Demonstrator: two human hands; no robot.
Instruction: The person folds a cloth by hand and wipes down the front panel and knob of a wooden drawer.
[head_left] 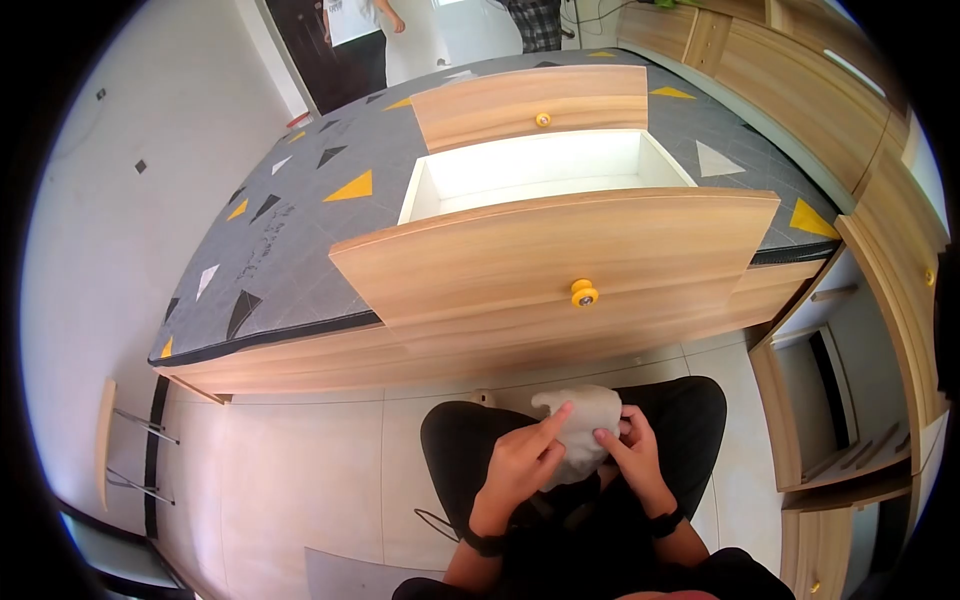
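A crumpled light grey cloth (585,425) is held up over my lap. My right hand (637,462) pinches its right side between thumb and fingers. On the left side, my left hand (518,462) is against the cloth, index finger stretched up along it and the other fingers curled in at its edge. Part of the cloth's lower end is hidden by my hands. In front of me, a wooden drawer (560,250) with a white inside and a yellow knob (584,292) rests on the mattress, its front facing me.
Behind it on the grey patterned mattress (300,220) stands another wooden drawer front (530,105). An open wooden cabinet (800,400) is close on my right. Two people (355,40) stand beyond the bed. A folding stool (108,445) leans at the left wall.
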